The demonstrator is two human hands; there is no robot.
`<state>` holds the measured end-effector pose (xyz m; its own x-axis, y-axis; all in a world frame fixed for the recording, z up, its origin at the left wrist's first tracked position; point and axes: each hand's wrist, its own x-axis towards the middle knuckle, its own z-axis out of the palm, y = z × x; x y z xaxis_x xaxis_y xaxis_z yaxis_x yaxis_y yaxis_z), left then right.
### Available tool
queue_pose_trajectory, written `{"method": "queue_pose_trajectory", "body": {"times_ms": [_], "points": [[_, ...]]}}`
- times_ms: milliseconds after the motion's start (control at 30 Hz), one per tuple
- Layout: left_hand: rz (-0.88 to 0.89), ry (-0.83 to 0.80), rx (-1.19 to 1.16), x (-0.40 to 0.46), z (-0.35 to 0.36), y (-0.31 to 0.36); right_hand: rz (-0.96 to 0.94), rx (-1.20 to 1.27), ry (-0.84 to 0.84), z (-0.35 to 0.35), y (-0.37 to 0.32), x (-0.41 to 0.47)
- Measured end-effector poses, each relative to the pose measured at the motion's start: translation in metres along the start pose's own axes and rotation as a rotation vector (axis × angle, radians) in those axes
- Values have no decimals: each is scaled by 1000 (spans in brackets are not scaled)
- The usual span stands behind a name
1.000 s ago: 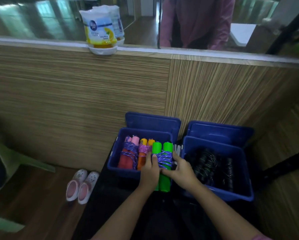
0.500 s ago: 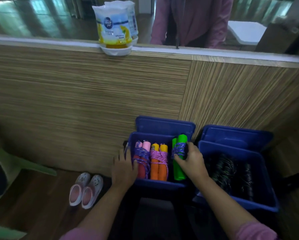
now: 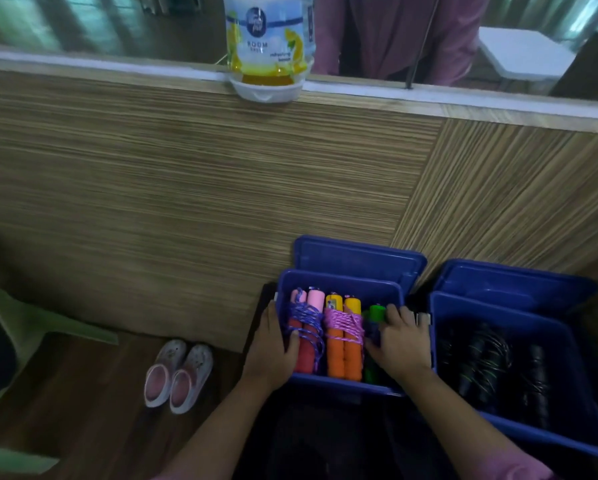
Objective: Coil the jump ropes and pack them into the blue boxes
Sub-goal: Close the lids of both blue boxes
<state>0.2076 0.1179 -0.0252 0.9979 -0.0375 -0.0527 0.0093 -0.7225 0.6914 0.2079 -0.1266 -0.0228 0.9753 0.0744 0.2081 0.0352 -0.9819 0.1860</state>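
Two open blue boxes stand against the wooden wall. The left blue box (image 3: pixel 339 282) holds a coiled pink-and-red-handled rope (image 3: pixel 306 329), an orange-handled rope (image 3: pixel 344 336) and a green-handled rope (image 3: pixel 376 313). My left hand (image 3: pixel 273 344) grips the left wall of that box, thumb inside against the red handle. My right hand (image 3: pixel 399 337) lies on top of the green-handled rope at the right side of the box, fingers curled over it and hiding most of it. The right blue box (image 3: pixel 519 313) holds several coiled black ropes (image 3: pixel 488 358).
Both box lids lean open against the striped wooden wall (image 3: pixel 186 202). An air-freshener tub (image 3: pixel 268 46) sits on the ledge above. A pair of pink-and-white clogs (image 3: pixel 178 374) lies on the floor at left, beside a green chair leg (image 3: pixel 65 327). A person's torso is reflected in the glass.
The green-handled rope went down from upright above the box to lying inside it under my right hand. My left hand moved from beside the box onto its left wall.
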Motion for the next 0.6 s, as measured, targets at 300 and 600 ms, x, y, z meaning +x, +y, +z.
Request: {"method": "queue_pose_trajectory", "body": {"times_ms": [300,600], "points": [[20,-29,-81,0,-3,-4,-14,79,321,-62,3,93],[18,-48,-91,1,-5,-4,-48,24,242,-57,6,114]]}}
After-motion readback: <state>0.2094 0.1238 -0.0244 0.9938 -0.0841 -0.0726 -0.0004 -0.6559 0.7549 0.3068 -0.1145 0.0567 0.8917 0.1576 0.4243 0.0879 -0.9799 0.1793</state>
